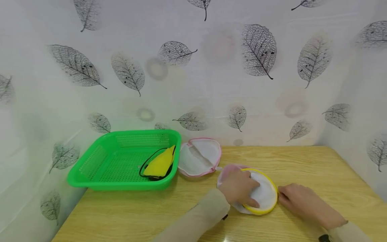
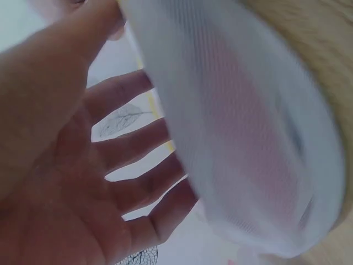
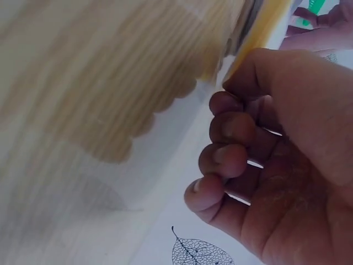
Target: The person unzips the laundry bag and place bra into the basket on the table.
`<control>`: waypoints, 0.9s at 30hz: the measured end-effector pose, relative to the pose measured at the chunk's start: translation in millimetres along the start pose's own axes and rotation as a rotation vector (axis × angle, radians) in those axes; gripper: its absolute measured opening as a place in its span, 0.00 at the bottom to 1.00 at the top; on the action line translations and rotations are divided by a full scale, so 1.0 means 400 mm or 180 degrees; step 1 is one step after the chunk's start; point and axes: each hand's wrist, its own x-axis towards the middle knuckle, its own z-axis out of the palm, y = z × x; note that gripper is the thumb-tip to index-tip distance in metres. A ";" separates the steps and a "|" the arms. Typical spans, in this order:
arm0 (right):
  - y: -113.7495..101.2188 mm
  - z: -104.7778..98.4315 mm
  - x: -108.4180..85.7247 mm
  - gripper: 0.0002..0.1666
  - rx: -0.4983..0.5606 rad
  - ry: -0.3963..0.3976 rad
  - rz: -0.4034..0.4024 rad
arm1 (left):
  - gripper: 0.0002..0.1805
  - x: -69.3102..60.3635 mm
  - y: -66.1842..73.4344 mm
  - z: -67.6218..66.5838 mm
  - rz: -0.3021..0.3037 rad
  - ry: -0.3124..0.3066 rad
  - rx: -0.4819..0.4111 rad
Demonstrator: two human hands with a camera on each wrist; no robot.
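A round white mesh laundry bag (image 1: 264, 191) with a yellow zip rim stands on the table. My left hand (image 1: 241, 187) lies over it with spread fingers touching the mesh. In the left wrist view those fingers (image 2: 138, 149) reach along the bag's edge, and something pink shows through the mesh (image 2: 248, 121). At the rim's right side my right hand (image 1: 305, 201) pinches the yellow edge between thumb and curled fingers (image 3: 226, 127). Whether it has a zip pull there is hidden. Behind the left hand lies a second mesh bag (image 1: 196, 158) with a pink rim.
A green plastic basket (image 1: 121, 185) stands at the table's left. Inside it, a yellow item (image 1: 161, 163) lies with a black cord. The wooden table (image 1: 299, 161) meets a leaf-patterned curtain (image 1: 181, 87) at the back.
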 end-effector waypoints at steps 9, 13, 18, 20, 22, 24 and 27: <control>0.013 -0.004 0.038 0.19 -0.0030 0.0177 0.0072 | 0.44 -0.026 -0.016 -0.023 0.0043 -0.0331 -0.0032; 0.026 -0.006 0.052 0.19 0.0069 0.0150 -0.0033 | 0.41 -0.033 -0.011 -0.017 0.0013 -0.0171 -0.0022; 0.041 -0.007 0.056 0.20 0.0246 0.0120 -0.0127 | 0.39 -0.025 -0.013 -0.003 0.0038 -0.0044 0.0008; 0.044 -0.005 0.056 0.21 0.0251 0.0161 -0.0159 | 0.39 -0.023 -0.013 -0.001 0.0037 -0.0029 0.0048; 0.046 -0.004 0.054 0.21 0.0260 0.0181 -0.0185 | 0.39 -0.021 -0.012 0.001 0.0026 -0.0023 0.0073; 0.047 -0.003 0.052 0.21 0.0285 0.0186 -0.0200 | 0.39 -0.021 -0.011 0.001 0.0035 -0.0009 0.0083; 0.048 -0.003 0.049 0.21 0.0292 0.0210 -0.0227 | 0.39 -0.021 -0.011 0.002 0.0058 0.0022 0.0090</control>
